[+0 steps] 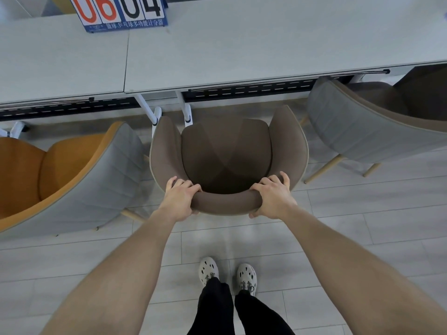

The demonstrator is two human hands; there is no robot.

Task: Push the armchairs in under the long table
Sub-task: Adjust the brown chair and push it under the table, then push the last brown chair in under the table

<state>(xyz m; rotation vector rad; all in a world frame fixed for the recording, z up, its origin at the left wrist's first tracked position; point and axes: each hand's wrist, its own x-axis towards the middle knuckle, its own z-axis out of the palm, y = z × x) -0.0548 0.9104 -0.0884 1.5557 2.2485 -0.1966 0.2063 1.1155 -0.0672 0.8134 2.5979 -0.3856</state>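
Note:
A brown armchair (227, 153) stands in front of me, facing the long white table (217, 56). Its seat lies in front of the table's near edge, with the armrest tips close to the white table legs (186, 110). My left hand (180, 201) grips the left part of the backrest top. My right hand (273, 197) grips the right part of the same backrest. An orange armchair with a grey back (67, 175) stands to the left, out from the table. A brown armchair with a grey back (367, 124) on the right sits partly under the table.
A scoreboard with red and black digits (121, 13) stands on the table at the back left. A black perforated tray (254, 89) runs under the table edge. My feet in white shoes (227, 274) stand on the light plank floor behind the chair.

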